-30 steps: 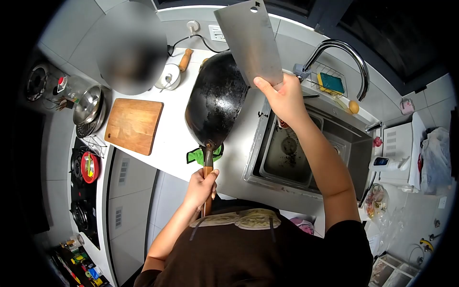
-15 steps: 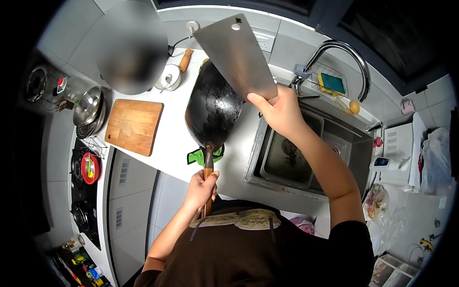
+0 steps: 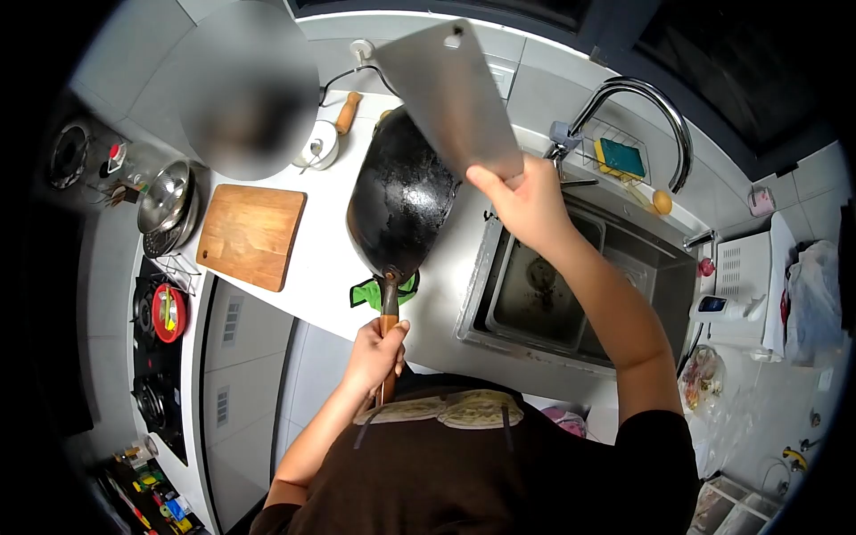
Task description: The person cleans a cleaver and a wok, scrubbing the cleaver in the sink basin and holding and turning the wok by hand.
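Observation:
My left hand is wrapped round the wooden handle of a dark wok, which is tilted on its side with its blackened surface showing. In my right hand is a wide metal cleaver, raised over the wok's upper right edge, with the thumb on the blade's face. The cleaver's handle is hidden by the hand. Under the wok's handle end lies a green cloth on the white counter.
A wooden cutting board lies left of the wok, near a white lidded pot. The sink and curved faucet are at the right. A red bowl sits at the stove.
The cleaver swung left and down over the wok, then shifted slightly back to the right and up. My left hand keeps its hold on the wok handle.

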### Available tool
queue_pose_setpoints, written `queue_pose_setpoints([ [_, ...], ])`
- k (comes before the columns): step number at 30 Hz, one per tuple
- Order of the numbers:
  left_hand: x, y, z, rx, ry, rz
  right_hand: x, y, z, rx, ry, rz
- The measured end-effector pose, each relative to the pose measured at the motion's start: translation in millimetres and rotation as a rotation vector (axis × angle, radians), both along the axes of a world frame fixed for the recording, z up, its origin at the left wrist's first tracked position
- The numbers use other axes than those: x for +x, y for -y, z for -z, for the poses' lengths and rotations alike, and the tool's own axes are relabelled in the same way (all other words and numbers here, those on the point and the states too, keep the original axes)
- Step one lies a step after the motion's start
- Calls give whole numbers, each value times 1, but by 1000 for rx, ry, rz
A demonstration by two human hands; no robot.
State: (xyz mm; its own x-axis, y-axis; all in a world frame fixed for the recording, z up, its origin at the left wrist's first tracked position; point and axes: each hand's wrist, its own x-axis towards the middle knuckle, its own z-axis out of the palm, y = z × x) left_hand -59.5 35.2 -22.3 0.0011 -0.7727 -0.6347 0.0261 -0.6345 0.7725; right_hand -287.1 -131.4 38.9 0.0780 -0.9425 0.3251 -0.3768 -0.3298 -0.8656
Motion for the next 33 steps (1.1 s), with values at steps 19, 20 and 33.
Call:
queue_pose_setpoints([
  [19,0,0,3,-8,-3,20,1,-1,-3,-39,71,34],
  [20,1,1,3,-5,-2,18,1,-2,-6,-37,72,32],
  [33,5,0,4,19,-24,-17,6,-6,-26,140,118,5],
])
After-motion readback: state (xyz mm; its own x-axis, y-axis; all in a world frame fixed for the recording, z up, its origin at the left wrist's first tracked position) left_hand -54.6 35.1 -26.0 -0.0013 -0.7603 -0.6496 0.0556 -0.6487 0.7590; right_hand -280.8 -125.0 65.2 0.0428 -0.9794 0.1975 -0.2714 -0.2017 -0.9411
